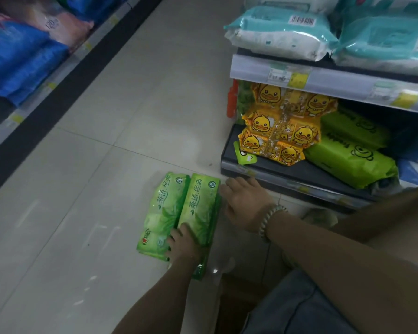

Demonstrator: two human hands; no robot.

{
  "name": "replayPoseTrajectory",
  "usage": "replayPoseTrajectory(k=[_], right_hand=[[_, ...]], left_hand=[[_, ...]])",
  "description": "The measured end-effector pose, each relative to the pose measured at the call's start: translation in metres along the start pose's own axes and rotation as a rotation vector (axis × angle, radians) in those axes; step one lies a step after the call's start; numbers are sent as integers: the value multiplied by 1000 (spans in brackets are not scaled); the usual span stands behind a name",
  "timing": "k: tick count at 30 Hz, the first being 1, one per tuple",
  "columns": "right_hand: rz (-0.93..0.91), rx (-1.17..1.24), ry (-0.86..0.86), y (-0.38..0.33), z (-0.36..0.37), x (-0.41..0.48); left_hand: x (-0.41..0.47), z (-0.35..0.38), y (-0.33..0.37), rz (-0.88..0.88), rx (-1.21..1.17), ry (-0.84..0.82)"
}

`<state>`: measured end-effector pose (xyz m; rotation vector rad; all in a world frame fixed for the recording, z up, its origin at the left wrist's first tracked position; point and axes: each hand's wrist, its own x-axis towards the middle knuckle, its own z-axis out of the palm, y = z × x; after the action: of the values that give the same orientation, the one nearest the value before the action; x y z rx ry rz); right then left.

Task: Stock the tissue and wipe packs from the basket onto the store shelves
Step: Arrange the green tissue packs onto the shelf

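Two green tissue packs lie side by side on the tiled floor, the left pack (pixel 161 213) and the right pack (pixel 199 208), just in front of the bottom shelf (pixel 287 169). My left hand (pixel 182 244) grips their near ends, fingers curled over the packs. To the right, my right hand (pixel 245 203), a beaded bracelet on its wrist, lies flat with straight fingers against the right pack's side. No basket is in view.
The bottom shelf holds yellow duck-print packs (pixel 280 131) and large green packs (pixel 350 160). The shelf above carries teal and white wipe packs (pixel 282 32). Across the aisle at left lie blue bags (pixel 22 59). My knee in jeans (pixel 299 307) is at lower right.
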<state>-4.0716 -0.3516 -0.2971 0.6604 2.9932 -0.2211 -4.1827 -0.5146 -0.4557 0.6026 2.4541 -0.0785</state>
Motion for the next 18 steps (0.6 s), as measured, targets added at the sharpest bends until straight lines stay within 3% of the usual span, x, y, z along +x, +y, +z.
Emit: replayPoseTrajectory(k=[6, 14, 18], right_hand=[[-32, 11, 44, -2, 4, 0], [-11, 78, -15, 2, -4, 1], [5, 125, -33, 7, -7, 0]], left_hand=[[0, 11, 5, 33, 137, 60], [13, 19, -3, 58, 146, 73], [11, 5, -1, -41, -21, 71]])
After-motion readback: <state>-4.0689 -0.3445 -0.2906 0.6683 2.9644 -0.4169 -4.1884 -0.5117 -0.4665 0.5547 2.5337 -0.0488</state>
